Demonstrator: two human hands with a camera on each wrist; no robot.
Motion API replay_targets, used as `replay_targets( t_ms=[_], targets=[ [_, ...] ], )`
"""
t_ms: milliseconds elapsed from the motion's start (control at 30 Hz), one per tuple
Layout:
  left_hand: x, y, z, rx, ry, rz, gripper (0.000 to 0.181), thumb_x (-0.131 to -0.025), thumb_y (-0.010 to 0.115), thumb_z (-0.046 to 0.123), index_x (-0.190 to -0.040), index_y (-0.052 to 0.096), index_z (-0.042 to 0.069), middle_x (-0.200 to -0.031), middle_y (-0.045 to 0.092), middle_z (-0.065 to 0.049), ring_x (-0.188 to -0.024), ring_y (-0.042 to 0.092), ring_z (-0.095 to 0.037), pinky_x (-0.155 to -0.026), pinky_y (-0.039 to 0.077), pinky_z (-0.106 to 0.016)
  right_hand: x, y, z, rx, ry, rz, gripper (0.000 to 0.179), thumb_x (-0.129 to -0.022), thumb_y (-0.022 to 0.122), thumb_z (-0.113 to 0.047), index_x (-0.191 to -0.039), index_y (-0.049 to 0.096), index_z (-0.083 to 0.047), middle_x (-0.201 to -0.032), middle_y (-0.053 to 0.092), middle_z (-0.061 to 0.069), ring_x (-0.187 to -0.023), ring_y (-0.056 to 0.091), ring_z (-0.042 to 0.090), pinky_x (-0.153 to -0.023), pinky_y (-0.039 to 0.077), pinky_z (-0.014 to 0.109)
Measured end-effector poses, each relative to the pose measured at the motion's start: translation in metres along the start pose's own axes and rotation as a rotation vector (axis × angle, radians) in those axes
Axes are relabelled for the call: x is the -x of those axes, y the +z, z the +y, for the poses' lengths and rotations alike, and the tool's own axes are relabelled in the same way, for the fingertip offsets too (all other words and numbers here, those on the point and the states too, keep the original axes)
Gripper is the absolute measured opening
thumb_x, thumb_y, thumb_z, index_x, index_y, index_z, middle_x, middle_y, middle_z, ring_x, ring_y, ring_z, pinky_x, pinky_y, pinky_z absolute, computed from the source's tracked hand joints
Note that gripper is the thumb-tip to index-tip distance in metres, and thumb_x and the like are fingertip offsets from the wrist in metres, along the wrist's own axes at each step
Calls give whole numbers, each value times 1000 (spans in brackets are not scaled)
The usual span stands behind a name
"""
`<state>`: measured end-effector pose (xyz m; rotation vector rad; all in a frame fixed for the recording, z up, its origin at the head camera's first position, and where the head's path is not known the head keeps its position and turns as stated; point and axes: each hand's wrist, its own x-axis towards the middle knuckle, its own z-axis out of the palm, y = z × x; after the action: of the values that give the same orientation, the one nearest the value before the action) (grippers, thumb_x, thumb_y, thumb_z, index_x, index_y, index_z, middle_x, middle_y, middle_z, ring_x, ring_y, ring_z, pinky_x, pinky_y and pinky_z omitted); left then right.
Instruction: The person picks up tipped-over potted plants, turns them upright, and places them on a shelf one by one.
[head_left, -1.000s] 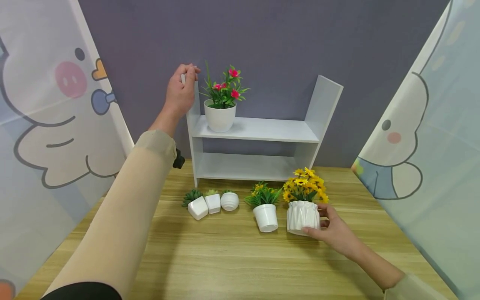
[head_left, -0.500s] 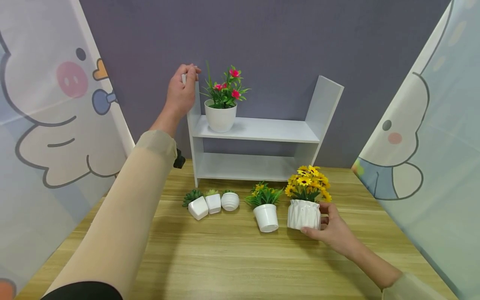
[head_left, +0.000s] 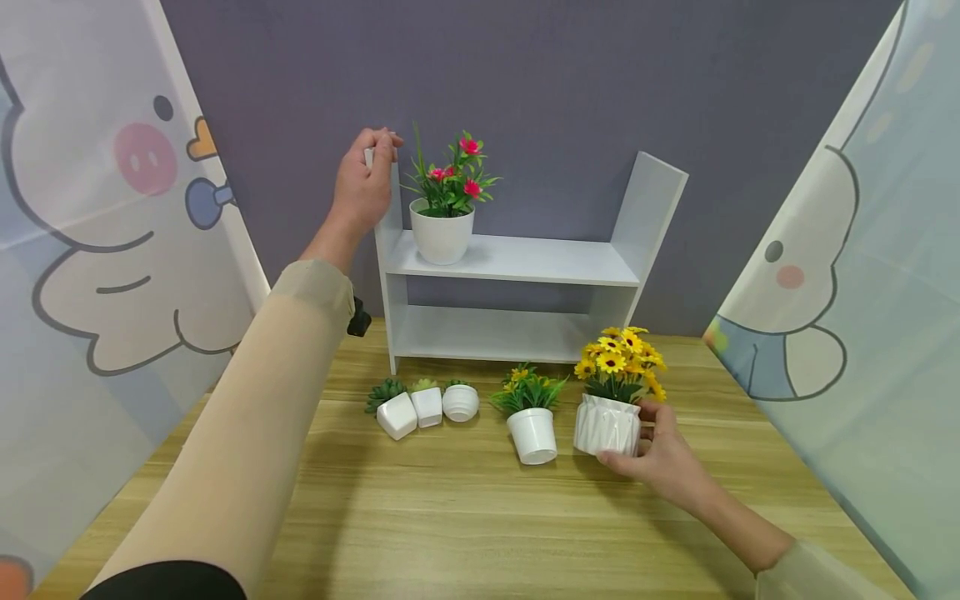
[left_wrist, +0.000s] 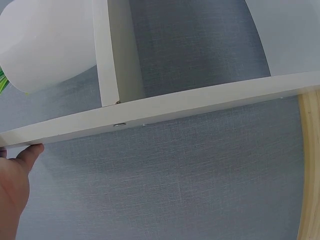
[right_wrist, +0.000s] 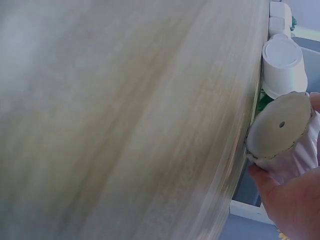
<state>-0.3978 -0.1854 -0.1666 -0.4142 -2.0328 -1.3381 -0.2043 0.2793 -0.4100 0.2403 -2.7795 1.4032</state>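
Observation:
My left hand [head_left: 363, 182] grips the top of the left side panel of a white two-tier shelf [head_left: 525, 260]; in the left wrist view its thumb [left_wrist: 31, 154] lies against the panel's edge. My right hand [head_left: 670, 457] holds a ruffled white pot [head_left: 606, 427] of yellow flowers [head_left: 618, 360] from its right side, thumb low on the front. The right wrist view shows that pot's underside [right_wrist: 280, 125] with a small hole, so it is tilted. Just left of it, a smaller white pot [head_left: 532, 437] with green leaves and yellow blooms lies leaning on the table.
A white pot [head_left: 442, 237] with pink flowers stands on the upper shelf board, at the left. Small succulent pots [head_left: 427, 407] lie in a row before the shelf on the wooden table [head_left: 480, 525]. Cartoon-printed panels flank both sides.
The right hand has lifted and tipped the yellow-flower pot slightly, its blooms rising a little and shifting right. The left hand has kept its place on the shelf.

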Motion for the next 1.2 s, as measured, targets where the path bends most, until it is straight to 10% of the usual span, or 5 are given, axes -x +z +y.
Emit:
replay_targets(
  t_ms=[300,600,900,1200],
  targets=[
    [-1,-1,0,-23,-8,-6,43,-120,39,43,-117,58,4,-164,57,-4,-162,37,-1,-131,30,-23,-7,3,-1,-91,20,-18,111,-88,93,-12,-156,8,9,-149,39,38,-130,63,53,-89,63,32],
    [0,0,0,-12,-1,-6,30,-119,40,43,-100,54,25,-161,60,-4,-161,37,0,-130,30,-22,-10,8,-1,-62,-8,24,111,-86,94,-9,-154,9,12,-148,33,36,-134,56,55,-97,60,40],
    [-1,1,0,-3,2,-8,42,-119,40,43,-116,58,5,-161,59,-4,-161,38,-1,-130,32,-24,-11,13,-2,-31,-8,48,114,-86,95,-10,-155,6,12,-156,28,38,-140,50,58,-111,55,59],
    [-1,0,-1,-7,2,-1,35,-119,41,43,-106,58,15,-158,62,-4,-160,39,-1,-129,32,-23,-12,17,-6,-5,-1,67,116,-83,96,-7,-154,8,12,-157,26,39,-141,47,59,-116,48,68]
  ],
)
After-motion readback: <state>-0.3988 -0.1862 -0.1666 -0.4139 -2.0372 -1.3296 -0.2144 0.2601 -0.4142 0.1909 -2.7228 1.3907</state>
